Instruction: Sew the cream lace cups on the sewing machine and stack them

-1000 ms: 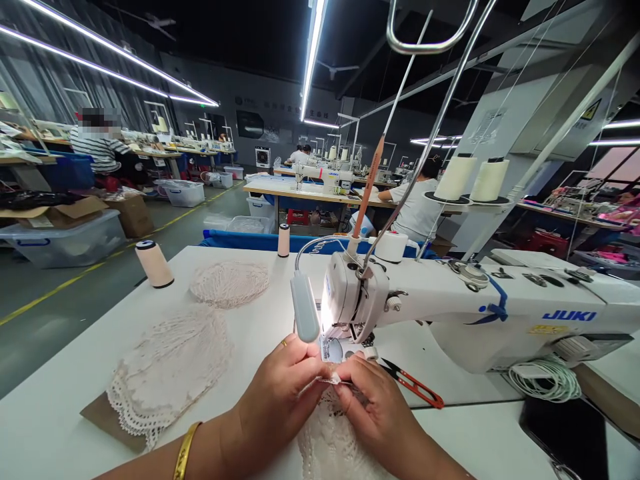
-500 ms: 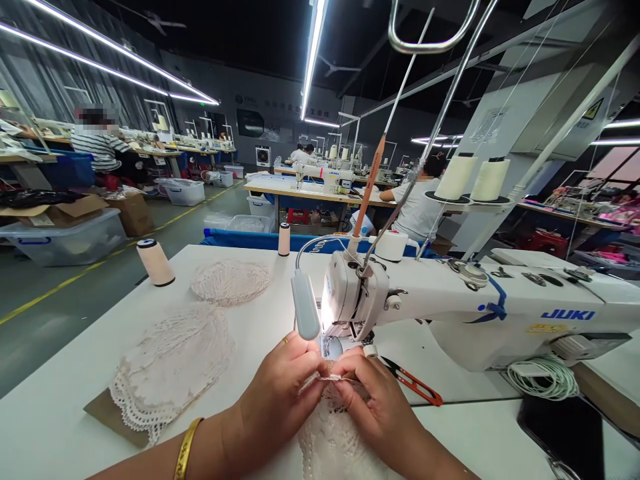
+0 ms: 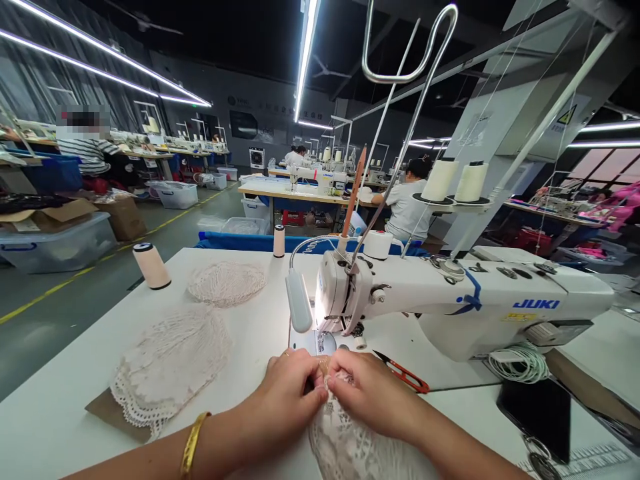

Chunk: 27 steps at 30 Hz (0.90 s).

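A piece of white lace fabric (image 3: 345, 433) hangs toward me from between my two hands, just in front of the sewing machine (image 3: 345, 287). My left hand (image 3: 295, 387) pinches its upper edge, thumb against fingers. Close beside it, my right hand (image 3: 363, 387) grips the same edge with curled fingers. The machine's needle area and metal plate (image 3: 320, 341) lie just beyond my fingertips, lit by a small lamp (image 3: 299, 303). Orange-handled thread snips (image 3: 403, 372) rest on the table to the right of my right hand.
Stacked lace pieces (image 3: 170, 363) lie on the left, with another lace pile (image 3: 227, 283) behind. Thread cones (image 3: 151, 265) stand at the table's back. A phone (image 3: 535, 417) and coiled cable (image 3: 519, 363) lie at right. A person (image 3: 407, 203) in white sits beyond the machine.
Both hands have drawn slightly closer to me and the lace, with their fingers now nearer together. More of the lace shows below my right hand. The view has shifted slightly.
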Motion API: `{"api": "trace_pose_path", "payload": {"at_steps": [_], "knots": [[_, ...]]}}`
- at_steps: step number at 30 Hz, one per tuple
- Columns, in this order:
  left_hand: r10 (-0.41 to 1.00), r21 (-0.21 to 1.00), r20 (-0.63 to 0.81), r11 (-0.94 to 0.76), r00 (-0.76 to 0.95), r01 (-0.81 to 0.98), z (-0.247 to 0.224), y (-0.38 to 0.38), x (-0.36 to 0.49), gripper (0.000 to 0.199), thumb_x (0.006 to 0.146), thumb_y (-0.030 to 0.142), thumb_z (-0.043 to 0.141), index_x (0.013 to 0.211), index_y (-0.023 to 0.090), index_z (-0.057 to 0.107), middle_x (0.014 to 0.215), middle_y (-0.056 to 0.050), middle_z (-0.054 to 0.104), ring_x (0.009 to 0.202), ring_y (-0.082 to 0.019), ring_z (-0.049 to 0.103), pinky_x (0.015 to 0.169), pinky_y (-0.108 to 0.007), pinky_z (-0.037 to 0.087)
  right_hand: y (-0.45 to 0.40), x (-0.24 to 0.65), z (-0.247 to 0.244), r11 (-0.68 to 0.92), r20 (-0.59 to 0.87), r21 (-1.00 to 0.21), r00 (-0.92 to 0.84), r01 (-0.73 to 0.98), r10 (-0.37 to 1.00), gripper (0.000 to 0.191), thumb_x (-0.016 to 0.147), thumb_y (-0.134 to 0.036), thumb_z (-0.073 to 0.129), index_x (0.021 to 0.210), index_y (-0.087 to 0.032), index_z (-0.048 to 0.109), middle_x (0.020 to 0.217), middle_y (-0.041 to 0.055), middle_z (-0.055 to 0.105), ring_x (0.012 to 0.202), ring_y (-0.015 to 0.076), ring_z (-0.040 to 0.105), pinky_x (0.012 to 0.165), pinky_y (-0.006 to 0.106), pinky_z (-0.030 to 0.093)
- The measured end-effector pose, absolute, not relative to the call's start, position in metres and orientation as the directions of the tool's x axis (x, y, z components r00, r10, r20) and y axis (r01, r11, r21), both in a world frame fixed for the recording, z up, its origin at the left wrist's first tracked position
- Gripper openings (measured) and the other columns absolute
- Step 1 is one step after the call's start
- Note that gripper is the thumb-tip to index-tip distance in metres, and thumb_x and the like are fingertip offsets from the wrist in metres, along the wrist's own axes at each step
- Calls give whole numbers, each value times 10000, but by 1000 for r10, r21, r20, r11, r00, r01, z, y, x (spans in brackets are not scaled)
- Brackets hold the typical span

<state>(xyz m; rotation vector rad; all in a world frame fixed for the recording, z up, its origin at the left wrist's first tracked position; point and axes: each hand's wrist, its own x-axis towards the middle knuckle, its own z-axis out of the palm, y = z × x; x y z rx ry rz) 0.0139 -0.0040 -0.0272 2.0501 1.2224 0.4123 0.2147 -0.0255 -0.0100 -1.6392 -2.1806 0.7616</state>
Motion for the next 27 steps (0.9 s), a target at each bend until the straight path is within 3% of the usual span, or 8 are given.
{"api": "trace_pose_path", "payload": {"at_steps": [4, 7, 9, 17, 22, 27], "knots": [[811, 421, 253, -583, 527, 695, -56, 12, 8, 97, 874, 122, 632, 859, 202, 579, 969, -38, 664, 911, -247, 559, 825, -383, 409, 0, 198, -33, 200, -26, -509, -247, 837, 969, 210, 959, -117, 599, 786, -226, 550, 803, -12, 706, 740, 172, 598, 622, 260, 298], [599, 233, 505, -788, 622, 570, -65, 13, 4, 170, 929, 46, 609, 867, 204, 609, 924, -26, 685, 853, -229, 566, 792, -367, 400, 3, 198, -38, 197, 7, -469, -220, 861, 976, 173, 950, -137, 625, 817, -236, 576, 815, -12, 712, 703, 171, 589, 589, 263, 268], [480, 160, 576, -860, 661, 485, -66, 14, 5, 234, 987, 33, 573, 836, 205, 622, 841, -8, 690, 789, -214, 558, 777, -367, 399, 2, 200, -40, 209, 33, -446, -217, 870, 976, 150, 956, -154, 634, 844, -245, 596, 832, -19, 725, 684, 166, 590, 577, 262, 265], [518, 227, 552, -847, 653, 480, -67, 15, 4, 210, 989, 77, 638, 828, 200, 693, 871, -3, 726, 792, -212, 613, 741, -374, 426, -3, 212, -55, 301, 194, -308, -250, 903, 949, 107, 972, -174, 635, 906, -255, 614, 806, 3, 688, 640, 197, 582, 576, 300, 260], [518, 200, 568, -841, 640, 502, -66, 13, 4, 209, 966, 54, 632, 816, 192, 677, 874, -13, 717, 789, -221, 613, 735, -380, 426, -20, 218, -60, 556, 568, -14, -451, 831, 688, 186, 1042, -125, 499, 1018, -225, 654, 961, 63, 728, 729, 240, 595, 674, 353, 378], [524, 197, 578, -833, 625, 517, -74, 13, 7, 189, 944, 47, 625, 844, 202, 669, 892, -20, 716, 791, -232, 598, 723, -382, 408, -19, 214, -70, 650, 589, -125, -471, 750, 657, 263, 1010, -43, 501, 1082, -224, 678, 990, 53, 738, 858, 239, 654, 701, 348, 425]]}}
